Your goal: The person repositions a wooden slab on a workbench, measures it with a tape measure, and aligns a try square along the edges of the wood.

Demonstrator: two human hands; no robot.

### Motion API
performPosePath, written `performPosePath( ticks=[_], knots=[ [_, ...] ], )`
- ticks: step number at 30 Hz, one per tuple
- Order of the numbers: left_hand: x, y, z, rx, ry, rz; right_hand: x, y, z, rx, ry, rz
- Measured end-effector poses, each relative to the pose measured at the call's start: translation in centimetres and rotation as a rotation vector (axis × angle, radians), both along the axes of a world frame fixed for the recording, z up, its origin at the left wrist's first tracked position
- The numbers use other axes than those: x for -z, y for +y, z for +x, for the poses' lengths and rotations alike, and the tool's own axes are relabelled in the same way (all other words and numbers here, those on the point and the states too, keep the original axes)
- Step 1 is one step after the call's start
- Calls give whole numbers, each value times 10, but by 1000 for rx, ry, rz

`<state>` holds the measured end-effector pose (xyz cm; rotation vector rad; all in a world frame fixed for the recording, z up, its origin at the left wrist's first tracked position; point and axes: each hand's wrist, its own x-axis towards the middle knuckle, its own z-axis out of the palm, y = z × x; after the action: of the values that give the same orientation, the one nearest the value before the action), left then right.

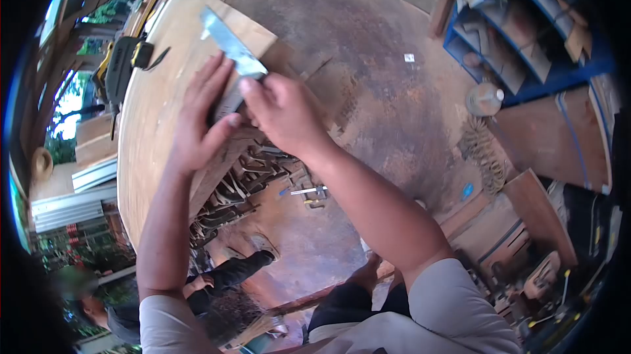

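On the pale wooden workbench (pixel 148 130), a flat metal blade (pixel 231 42) points up and to the left across the top. My right hand (pixel 282 111) is closed around its lower end near the bench's edge, with the thumb along it. My left hand (pixel 207 104) lies flat with its fingers apart on the bench, just left of a dark block-like piece (pixel 228 104). That piece sits between my two hands, partly covered by them. A small pale scrap (pixel 205 34) rests beside the blade.
A cordless power tool (pixel 118 68) stands at the bench's left edge. Clamps (pixel 230 189) hang or lie below the bench. Another person (pixel 230 278) is at lower left. Blue shelves (pixel 526 81), a clear jug (pixel 485 99) and wooden boards (pixel 552 137) are on the right.
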<state>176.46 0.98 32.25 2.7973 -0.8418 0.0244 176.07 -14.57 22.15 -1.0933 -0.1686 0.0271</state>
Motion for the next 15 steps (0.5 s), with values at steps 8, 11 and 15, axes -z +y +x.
performPosePath(
  ticks=[8, 11, 15],
  knots=[
    [12, 2, -3, 25, 52, -76, 134, 3, -97, -164, 146, 240],
    [18, -1, -7, -19, 37, -127, 230, 2, -163, -95, 329, -223],
    [19, -2, -9, -25, 64, -121, 349, 13, -270, -132, 509, -506]
  ],
)
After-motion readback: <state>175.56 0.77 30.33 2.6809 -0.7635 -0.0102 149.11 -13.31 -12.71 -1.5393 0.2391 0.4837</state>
